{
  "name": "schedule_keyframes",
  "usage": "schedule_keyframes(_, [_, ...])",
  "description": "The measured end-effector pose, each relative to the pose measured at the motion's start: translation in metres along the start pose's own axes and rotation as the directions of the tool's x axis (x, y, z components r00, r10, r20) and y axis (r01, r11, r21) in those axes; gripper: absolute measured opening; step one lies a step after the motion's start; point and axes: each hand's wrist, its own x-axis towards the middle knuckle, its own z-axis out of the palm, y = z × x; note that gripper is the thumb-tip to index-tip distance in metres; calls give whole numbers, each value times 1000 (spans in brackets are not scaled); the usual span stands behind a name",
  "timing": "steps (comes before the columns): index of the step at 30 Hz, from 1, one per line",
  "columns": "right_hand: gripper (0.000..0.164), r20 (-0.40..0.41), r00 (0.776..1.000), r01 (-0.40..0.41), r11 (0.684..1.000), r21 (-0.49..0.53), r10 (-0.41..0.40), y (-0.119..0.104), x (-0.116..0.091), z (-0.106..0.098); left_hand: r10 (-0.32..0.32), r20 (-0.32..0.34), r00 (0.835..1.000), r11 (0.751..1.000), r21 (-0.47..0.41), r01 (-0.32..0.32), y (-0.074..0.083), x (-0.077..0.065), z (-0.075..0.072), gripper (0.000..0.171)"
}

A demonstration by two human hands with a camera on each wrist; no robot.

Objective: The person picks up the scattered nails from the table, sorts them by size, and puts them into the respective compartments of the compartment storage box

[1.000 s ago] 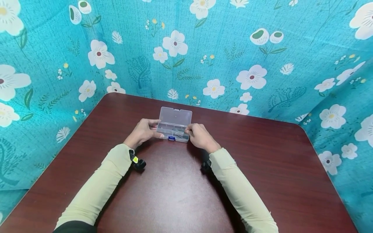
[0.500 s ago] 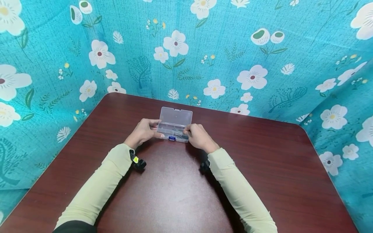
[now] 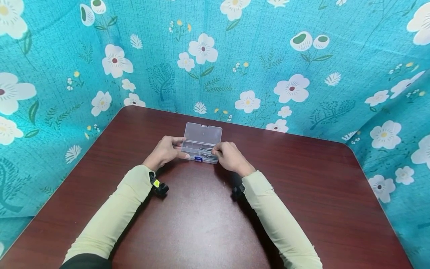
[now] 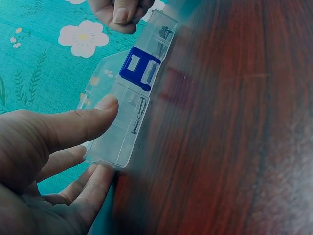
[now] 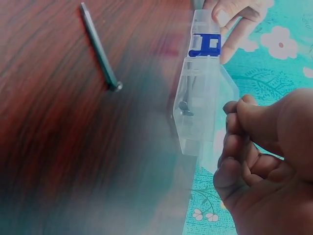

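A clear plastic compartment box [image 3: 191, 151] with a blue latch [image 3: 198, 159] stands with its lid [image 3: 203, 133] raised. My left hand [image 3: 165, 152] grips its left end, the thumb [image 4: 93, 122] on the front wall and fingers behind and below. Several thin metal nails [image 3: 205, 152] lie in the right-hand compartments; dark heads show through the front wall in both wrist views. My right hand [image 3: 231, 157] is over the box's right end, fingers curled, thumb and index pinching a nail mostly hidden by the fingertips.
One loose nail [image 5: 100, 49] lies on the dark red-brown table [image 3: 302, 186], in front of the box. A blue flowered cloth [image 3: 255, 56] hangs behind the table's back edge and along its sides.
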Motion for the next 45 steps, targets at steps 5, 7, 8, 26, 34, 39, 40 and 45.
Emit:
schedule_keyframes(5, [23,-2,1000,12,1000,14,-12,2,-8,-4,-13,-1,1000,1000,4,13,0,1,0,76])
schedule_keyframes(7, [20,5,1000,14,1000,18,-14,3,-12,-6,-19,-1,1000,1000,6,19,1,1,-1,76])
schedule_keyframes(8, [20,9,1000,13,1000,20,-14,3,-15,-7,-24,0,1000,1000,6,24,1,1,-1,76])
schedule_keyframes(26, [11,146,989,21,1000,20,-24,14,-56,-11,-3,0,1000,1000,7,3,1,-1,-1,76])
schedule_keyframes(34, [10,197,978,71,997,17,-73,17,-65,-7,2,-3,1000,1000,17,-2,1,-1,-1,76])
schedule_keyframes(39, [8,202,975,93,996,4,-92,18,-68,-6,1,-1,1000,1000,20,-1,1,0,0,76])
schedule_keyframes(40, [8,200,975,96,995,2,-94,19,-68,-6,0,-1,1000,1000,22,0,1,0,0,76])
schedule_keyframes(45, [11,202,973,108,994,17,-109,22,-69,-6,-5,-5,1000,1000,18,5,1,-1,1,77])
